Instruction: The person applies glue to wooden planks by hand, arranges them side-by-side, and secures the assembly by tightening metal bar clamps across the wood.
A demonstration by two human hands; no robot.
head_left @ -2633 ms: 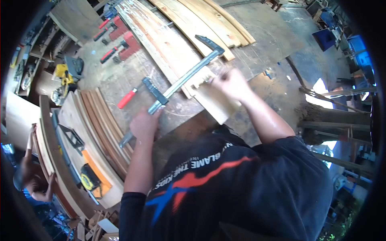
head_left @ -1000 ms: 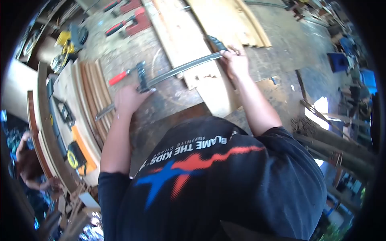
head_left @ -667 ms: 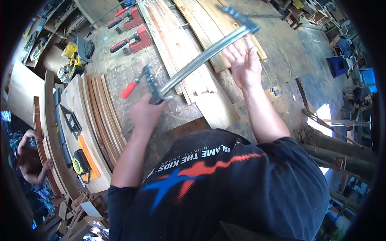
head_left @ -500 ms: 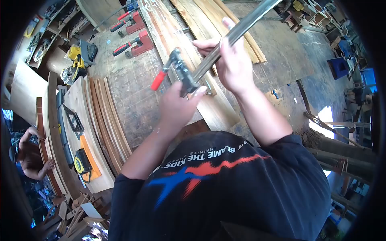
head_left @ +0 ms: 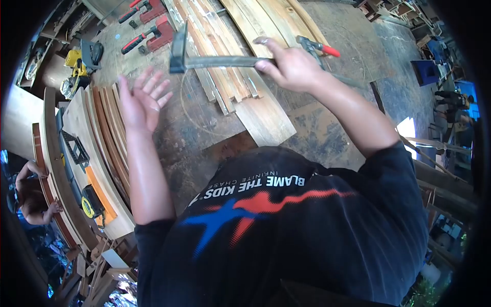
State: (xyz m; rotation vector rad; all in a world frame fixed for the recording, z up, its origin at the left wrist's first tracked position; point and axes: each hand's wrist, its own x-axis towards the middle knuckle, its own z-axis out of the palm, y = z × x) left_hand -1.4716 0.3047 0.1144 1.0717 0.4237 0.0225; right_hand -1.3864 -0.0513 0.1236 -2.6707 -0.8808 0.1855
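Note:
My right hand (head_left: 294,67) is wrapped round the metal bar of a clamp (head_left: 220,62). The bar lies nearly level across the view, above long boards (head_left: 225,46). Its fixed jaw is at the left end, and its sliding part with a red handle (head_left: 328,50) is just right of my right hand. My left hand (head_left: 143,100) is raised left of the clamp's jaw, fingers spread and palm showing, holding nothing. The boards lie side by side on the worktable (head_left: 199,110), with a wider pale board (head_left: 266,118) under their near ends.
Red clamps (head_left: 162,35) lie at the back left, near a yellow and black power tool (head_left: 76,64). Curved boards (head_left: 105,133), a tape measure (head_left: 92,203) and an orange piece (head_left: 101,192) are at the left. Beyond them are another person's arms (head_left: 31,171).
The clamp has swung from a slant to nearly level, its red handle now on the right. My left hand has let go and moved left, its fingers opening.

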